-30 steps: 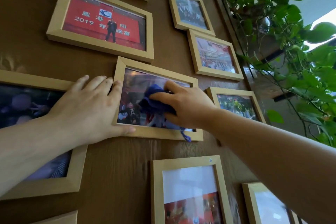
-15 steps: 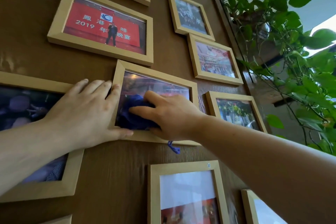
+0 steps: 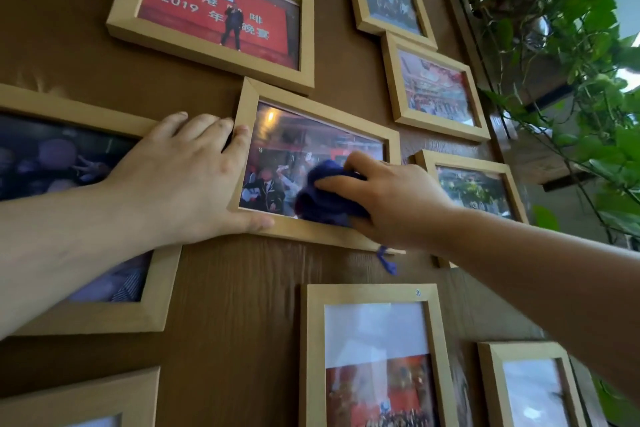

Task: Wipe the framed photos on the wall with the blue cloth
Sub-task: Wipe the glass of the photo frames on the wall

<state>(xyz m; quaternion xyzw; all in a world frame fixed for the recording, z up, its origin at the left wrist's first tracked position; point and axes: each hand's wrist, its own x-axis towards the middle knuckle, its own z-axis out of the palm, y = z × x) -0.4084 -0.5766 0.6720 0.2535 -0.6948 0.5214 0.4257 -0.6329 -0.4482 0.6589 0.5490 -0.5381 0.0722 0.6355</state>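
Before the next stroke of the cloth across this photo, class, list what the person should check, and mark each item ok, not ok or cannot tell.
1. Blue cloth bunched under the right hand and pressed on the glass: ok.
2. Left hand braces the left edge of the middle frame, thumb along its lower rail: ok.
3. Frame hangs level: not ok, it sits tilted beside its neighbours.
4. Left part of the glass wiped clean: cannot tell, reflections hide it.
5. Loose cloth tail hangs below the frame, clear of the lower frame: ok.
6. Frame's fixing to the wall is firm: cannot tell.
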